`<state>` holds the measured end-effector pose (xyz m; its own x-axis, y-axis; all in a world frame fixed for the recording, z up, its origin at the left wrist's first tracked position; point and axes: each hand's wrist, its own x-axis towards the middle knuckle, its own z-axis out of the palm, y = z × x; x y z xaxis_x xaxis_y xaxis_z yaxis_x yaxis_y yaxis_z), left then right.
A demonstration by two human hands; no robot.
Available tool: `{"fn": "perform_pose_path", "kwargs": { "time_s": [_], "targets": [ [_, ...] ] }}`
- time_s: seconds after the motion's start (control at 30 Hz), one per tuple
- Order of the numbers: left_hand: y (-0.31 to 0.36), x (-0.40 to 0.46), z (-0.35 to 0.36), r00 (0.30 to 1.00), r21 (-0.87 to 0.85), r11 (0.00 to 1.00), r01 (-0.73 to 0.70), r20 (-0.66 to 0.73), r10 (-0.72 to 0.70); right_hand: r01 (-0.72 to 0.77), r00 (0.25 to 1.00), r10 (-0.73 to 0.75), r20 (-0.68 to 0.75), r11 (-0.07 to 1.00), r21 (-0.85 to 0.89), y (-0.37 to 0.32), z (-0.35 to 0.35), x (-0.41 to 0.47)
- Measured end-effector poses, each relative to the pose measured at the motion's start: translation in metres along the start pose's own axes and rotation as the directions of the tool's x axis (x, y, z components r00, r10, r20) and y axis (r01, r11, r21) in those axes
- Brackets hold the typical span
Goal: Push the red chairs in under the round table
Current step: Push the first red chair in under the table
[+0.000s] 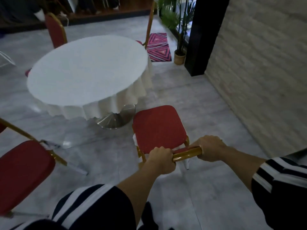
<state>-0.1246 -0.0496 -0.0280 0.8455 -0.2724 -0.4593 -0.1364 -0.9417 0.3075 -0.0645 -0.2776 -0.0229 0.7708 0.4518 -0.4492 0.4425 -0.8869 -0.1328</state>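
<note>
A round table (86, 70) with a white cloth and a steel pedestal base stands at centre left. Just right of its near edge is a red chair (157, 127) with a gold frame, its seat clear of the tabletop. My left hand (160, 157) and my right hand (209, 149) both grip the gold top rail of its backrest. A second red chair (25, 173) stands at the lower left, apart from the table. A third red chair (55, 30) is at the table's far side, and a fourth red chair (149, 25) at the far right shows mostly its gold frame.
A light brick wall (259, 72) runs along the right, with a black pillar (204, 35) at its far end. A potted plant (180, 53) and a pink patterned mat (158, 47) lie beyond the table. Grey tiled floor surrounds everything.
</note>
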Motion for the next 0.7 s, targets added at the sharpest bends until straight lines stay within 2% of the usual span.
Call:
{"fn": "perform_pose_path", "kwargs": {
  "time_s": [0.2, 0.37, 0.43, 0.5, 0.6, 0.7],
  "targets": [
    [0.013, -0.008, 0.01, 0.995, -0.073, 0.992, 0.098, 0.003, -0.098, 0.115, 0.993, -0.113, 0.028, 0.985, -0.125, 0.006, -0.014, 0.016],
    [0.013, -0.015, 0.015, 0.994, -0.117, 0.987, 0.112, 0.017, -0.11, 0.192, 0.981, -0.189, 0.037, 0.959, -0.207, 0.005, -0.019, 0.026],
    [0.01, -0.018, 0.018, 0.992, -0.147, 0.982, 0.122, -0.017, -0.126, 0.228, 0.974, -0.224, 0.043, 0.949, -0.219, 0.002, -0.021, 0.029],
    [0.008, -0.024, 0.023, 0.988, -0.191, 0.974, 0.119, -0.072, -0.135, 0.275, 0.96, -0.279, 0.008, 0.944, -0.184, 0.004, -0.022, 0.03],
    [0.009, -0.035, 0.036, 0.978, -0.281, 0.955, 0.097, -0.153, -0.144, 0.365, 0.921, -0.369, -0.123, 0.93, -0.055, 0.005, -0.021, 0.02],
    [0.012, -0.037, 0.041, 0.967, -0.334, 0.94, 0.076, -0.206, -0.152, 0.375, 0.916, -0.381, -0.122, 0.924, -0.069, 0.001, -0.021, 0.017]
  ]
}}
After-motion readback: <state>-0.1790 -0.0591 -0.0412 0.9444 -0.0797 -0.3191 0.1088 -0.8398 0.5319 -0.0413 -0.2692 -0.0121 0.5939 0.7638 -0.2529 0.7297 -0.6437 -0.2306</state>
